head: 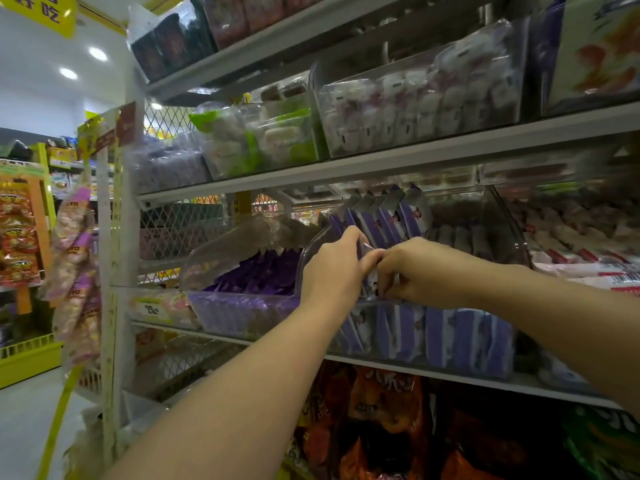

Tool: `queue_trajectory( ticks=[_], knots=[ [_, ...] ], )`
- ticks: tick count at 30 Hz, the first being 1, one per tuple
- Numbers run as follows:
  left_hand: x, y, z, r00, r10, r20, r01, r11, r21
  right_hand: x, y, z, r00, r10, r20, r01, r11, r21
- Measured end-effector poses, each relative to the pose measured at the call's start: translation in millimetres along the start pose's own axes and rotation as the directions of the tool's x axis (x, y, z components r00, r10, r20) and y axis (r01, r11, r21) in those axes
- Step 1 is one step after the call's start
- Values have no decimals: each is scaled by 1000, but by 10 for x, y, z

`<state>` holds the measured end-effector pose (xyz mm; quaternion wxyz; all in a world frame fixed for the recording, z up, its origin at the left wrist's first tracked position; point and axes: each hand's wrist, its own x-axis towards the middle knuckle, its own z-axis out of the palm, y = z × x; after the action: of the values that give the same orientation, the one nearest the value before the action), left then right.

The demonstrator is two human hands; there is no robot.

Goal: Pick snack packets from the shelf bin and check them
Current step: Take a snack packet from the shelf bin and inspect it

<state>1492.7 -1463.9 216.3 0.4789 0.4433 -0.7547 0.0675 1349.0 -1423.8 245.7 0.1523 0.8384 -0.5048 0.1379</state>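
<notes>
A clear plastic shelf bin (433, 365) on the middle shelf holds several upright purple-and-white snack packets (467, 337). More of these packets (388, 216) stand in a row at the bin's back. My left hand (334, 268) and my right hand (422, 271) meet over the bin's front rim. Both pinch one small purple-and-white packet (370, 277) between them. The fingers hide most of that packet.
A second clear bin (242, 313) of darker purple packets sits to the left. Shelves above carry bins of white and green sweets (415, 109). Orange snack bags (384, 400) fill the shelf below. A white wire end rack (107, 271) with hanging bags stands at the left, beside the aisle floor.
</notes>
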Motion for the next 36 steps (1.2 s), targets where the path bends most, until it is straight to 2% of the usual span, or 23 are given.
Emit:
queue_trajectory(
  ticks=[4, 7, 12, 15, 19, 21, 25, 27, 28, 29, 30, 32, 33, 34, 36],
  knots=[
    [-8, -102, 33, 997, 2, 78, 5, 996, -91, -46, 56, -5, 972, 108, -206, -80, 987, 142],
    [-52, -180, 37, 990, 20, 141, 2, 989, -151, -65, 82, 48, 917, 203, -342, -127, 965, 230],
    [-153, -283, 35, 970, 35, 240, -15, 996, -86, -22, 42, 90, 842, 326, -430, -121, 890, 439],
    [-143, -298, 11, 951, 36, 307, -1, 994, -112, -4, 0, 23, 765, 344, -545, -38, 868, 496],
    [-126, -293, -23, 922, 51, 385, -19, 996, -85, -59, -51, -150, 581, 291, -760, 85, 907, 412],
    [-127, -286, -56, 913, 64, 402, -47, 997, -54, -113, -82, -213, 525, 283, -803, 131, 905, 404],
    [-194, -324, -111, 893, 74, 444, -22, 992, -121, -232, -202, -206, 516, 312, -798, 221, 852, 475],
    [-294, -347, -151, 949, 61, 310, 20, 968, -251, -280, -300, -128, 522, 321, -790, 289, 805, 518],
    [-352, -349, -183, 979, 8, 202, 68, 927, -369, -298, -357, -69, 530, 321, -785, 319, 782, 536],
    [-409, -356, -220, 991, -82, 110, 128, 842, -525, -309, -418, 3, 544, 319, -777, 344, 760, 552],
    [-453, -367, -261, 977, -199, 74, 196, 711, -675, -316, -482, 83, 559, 315, -767, 367, 736, 569],
    [-522, -401, -374, 910, -368, 191, 340, 399, -851, -322, -617, 253, 577, 293, -763, 418, 696, 583],
    [-556, -434, -440, 874, -390, 288, 405, 260, -877, -325, -685, 343, 574, 265, -775, 445, 693, 567],
    [-597, -466, -513, 843, -378, 381, 463, 152, -873, -330, -762, 435, 570, 229, -789, 469, 697, 542],
    [-700, -542, -652, 809, -295, 509, 545, 51, -837, -341, -912, 638, 579, 145, -802, 519, 694, 500]
  ],
)
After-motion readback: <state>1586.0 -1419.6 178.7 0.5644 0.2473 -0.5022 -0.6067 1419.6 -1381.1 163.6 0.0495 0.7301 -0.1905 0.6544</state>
